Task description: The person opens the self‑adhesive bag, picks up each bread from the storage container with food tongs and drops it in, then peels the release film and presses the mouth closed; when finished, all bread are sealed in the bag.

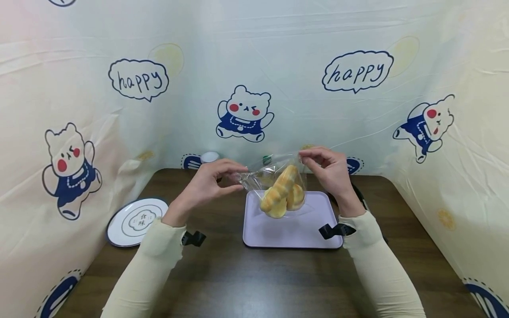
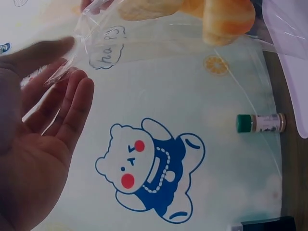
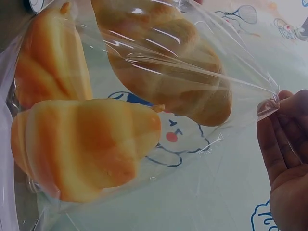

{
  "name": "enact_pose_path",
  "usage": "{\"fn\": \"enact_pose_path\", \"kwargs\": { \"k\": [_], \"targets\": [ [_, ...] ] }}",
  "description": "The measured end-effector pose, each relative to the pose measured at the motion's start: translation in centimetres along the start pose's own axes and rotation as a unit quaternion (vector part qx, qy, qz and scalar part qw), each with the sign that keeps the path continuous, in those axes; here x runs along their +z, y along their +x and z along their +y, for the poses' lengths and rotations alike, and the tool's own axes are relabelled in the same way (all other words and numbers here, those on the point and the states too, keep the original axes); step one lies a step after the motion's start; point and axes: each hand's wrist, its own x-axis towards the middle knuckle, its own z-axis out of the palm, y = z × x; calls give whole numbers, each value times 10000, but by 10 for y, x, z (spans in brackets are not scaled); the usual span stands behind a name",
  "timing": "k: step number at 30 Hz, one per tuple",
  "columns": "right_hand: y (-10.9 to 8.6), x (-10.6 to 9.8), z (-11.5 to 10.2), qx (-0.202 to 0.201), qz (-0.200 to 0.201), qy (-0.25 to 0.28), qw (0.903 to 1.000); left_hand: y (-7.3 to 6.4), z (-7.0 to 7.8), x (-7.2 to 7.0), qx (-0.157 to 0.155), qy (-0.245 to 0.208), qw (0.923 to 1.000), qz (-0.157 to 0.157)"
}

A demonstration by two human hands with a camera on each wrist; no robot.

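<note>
A clear plastic bag (image 1: 254, 180) with three golden-brown bread rolls (image 1: 283, 185) inside hangs over a lilac tray (image 1: 292, 234). At its left end, my left hand (image 1: 210, 179) has the bag's gathered edge between thumb and fingers; the thumb stands somewhat away from the fingers in the left wrist view. My right hand (image 1: 328, 168) pinches the bag's upper right corner between thumb and fingertips. In the right wrist view, the stretched film runs to the pinching right hand (image 3: 288, 130), and the rolls (image 3: 86, 149) lie loosely against one another within it.
A white plate (image 1: 123, 223) with a dark rim and printed label lies at the table's left edge. At the back stand a small jar (image 2: 262, 123) with a green cap and a white round-topped item (image 1: 209, 157). A dark object (image 1: 359, 194) is partly hidden behind the right arm. Printed cloth surrounds the table.
</note>
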Motion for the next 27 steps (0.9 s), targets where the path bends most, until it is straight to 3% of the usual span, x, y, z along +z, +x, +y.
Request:
{"fn": "enact_pose_path", "kwargs": {
  "k": [8, 16, 27],
  "targets": [
    [0, 1, -1, 214, 69, -327, 9992, 5, 1, 8, -276, -3, 9967, 761],
    [-2, 2, 1, 94, -95, -372, 9992, 6, 2, 5, 49, -111, 9969, 772],
    [-1, 5, 0, -10, -274, -371, 9989, 8, 8, 9, -374, -1, 9899, 1367]
  ]
}}
